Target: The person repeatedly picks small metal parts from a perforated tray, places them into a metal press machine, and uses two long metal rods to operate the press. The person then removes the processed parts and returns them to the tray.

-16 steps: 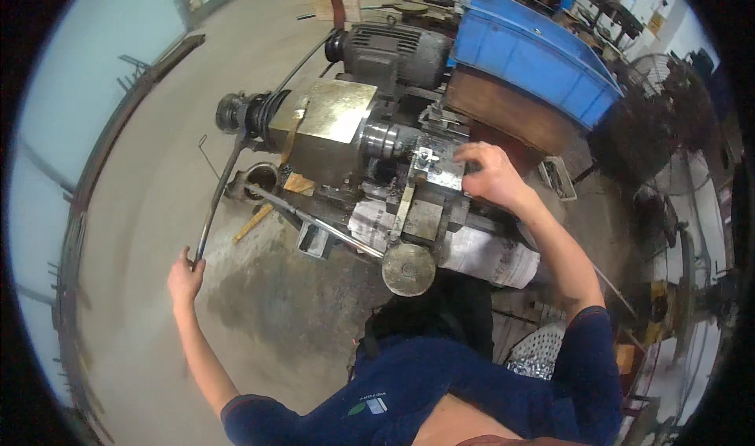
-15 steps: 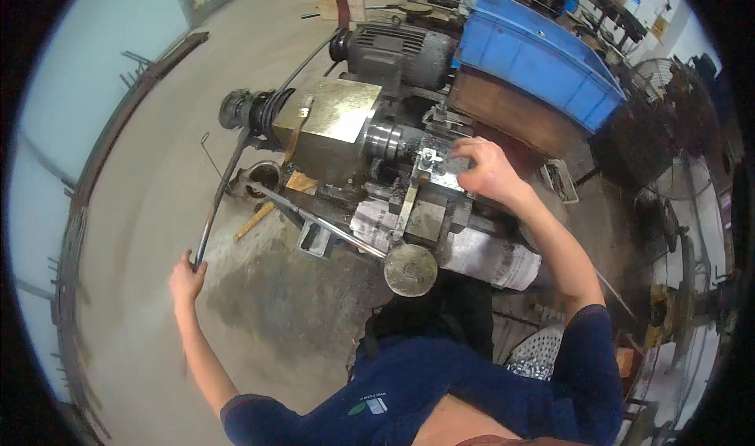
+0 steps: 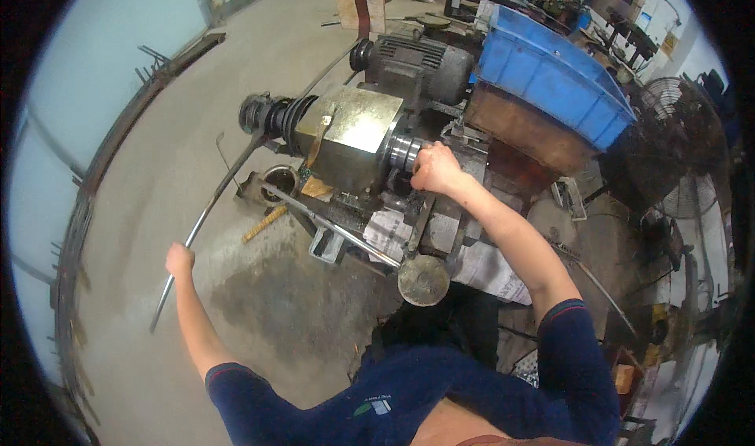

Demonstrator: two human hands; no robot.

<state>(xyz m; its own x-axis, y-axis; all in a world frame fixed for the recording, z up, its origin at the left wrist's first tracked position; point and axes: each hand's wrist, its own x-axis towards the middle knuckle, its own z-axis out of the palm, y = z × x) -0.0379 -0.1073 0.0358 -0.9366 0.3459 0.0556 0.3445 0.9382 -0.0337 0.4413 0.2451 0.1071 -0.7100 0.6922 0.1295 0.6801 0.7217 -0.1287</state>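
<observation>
A long metal lever rod point(image 3: 206, 216) slants down and left from the pulley end of a small lathe. My left hand point(image 3: 180, 259) is wrapped round it, and the rod's free end sticks out below the fist. At the machine's middle, my right hand point(image 3: 436, 168) is closed with curled fingers, right beside the shiny spindle collar point(image 3: 405, 152). Whatever those fingers hold is hidden by the hand. Left of the collar sits the brass-coloured headstock box point(image 3: 354, 116). Below the right hand, the slide carries a round metal disc point(image 3: 423, 280) at its near end.
An electric motor point(image 3: 421, 62) stands behind the headstock. A blue plastic crate point(image 3: 550, 72) rests at the back right, with a large fan point(image 3: 668, 143) beyond it. A shiny bar point(image 3: 338, 227) crosses the machine's front, and paper sheets point(image 3: 491, 273) lie under the slide.
My right hand has moved left from over the tool slide to the spindle collar, its fingers now curled. My left hand has closed fully round the lever rod. The view has shifted slightly.
</observation>
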